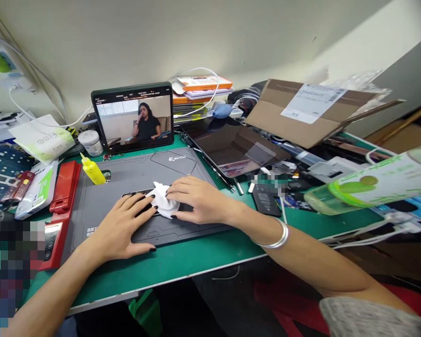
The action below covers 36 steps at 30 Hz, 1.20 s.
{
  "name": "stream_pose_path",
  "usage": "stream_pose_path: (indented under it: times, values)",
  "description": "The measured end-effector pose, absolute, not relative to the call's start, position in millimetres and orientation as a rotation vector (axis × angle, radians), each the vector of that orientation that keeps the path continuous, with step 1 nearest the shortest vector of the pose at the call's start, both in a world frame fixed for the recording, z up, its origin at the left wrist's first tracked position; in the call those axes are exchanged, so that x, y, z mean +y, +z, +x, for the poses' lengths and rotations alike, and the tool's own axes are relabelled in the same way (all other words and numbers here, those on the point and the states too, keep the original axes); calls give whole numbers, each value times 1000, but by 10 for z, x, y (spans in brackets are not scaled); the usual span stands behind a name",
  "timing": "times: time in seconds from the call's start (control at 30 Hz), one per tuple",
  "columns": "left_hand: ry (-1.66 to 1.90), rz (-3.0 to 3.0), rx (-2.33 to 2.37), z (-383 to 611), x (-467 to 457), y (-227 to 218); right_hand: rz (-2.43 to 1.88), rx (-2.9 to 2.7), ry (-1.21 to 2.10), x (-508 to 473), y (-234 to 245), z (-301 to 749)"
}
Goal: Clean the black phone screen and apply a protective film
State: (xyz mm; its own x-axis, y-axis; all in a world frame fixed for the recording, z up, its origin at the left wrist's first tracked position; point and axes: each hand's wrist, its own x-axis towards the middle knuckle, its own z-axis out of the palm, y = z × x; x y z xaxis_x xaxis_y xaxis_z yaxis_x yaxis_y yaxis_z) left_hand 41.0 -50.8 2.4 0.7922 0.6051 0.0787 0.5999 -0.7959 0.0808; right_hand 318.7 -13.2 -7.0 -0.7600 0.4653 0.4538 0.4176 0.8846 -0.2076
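Note:
A white tissue is bunched under the fingers of my right hand, which presses it onto a dark phone. The phone lies flat on a grey work mat, mostly hidden by my hands and the tissue. My left hand rests palm down over the phone's left part, fingers stretched out and thumb spread toward the mat's front edge. Its fingertips reach close to the tissue's left side.
A propped tablet plays a video behind the mat. Left stand a yellow squeeze bottle, a white jar and a red holder. Right lie a large dark screen, a phone battery, a cardboard box and a green-labelled bottle.

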Motion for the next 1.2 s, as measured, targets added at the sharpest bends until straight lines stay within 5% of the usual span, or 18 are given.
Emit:
stream_pose_path:
  times: [0.63, 0.9, 1.03, 1.2]
  values:
    - [282, 2939, 785, 471, -554, 77, -908, -2725, 113, -401, -46, 3005]
    - [482, 3001, 1353, 227, -406, 87, -720, -2860, 277, -368, -106, 3031]
    - [428, 2983, 1472, 189, -374, 43, -963, -2850, 280, -361, -115, 3042]
    - [355, 2928, 1488, 192, -382, -18, -696, -2888, 382, -416, -127, 3008]
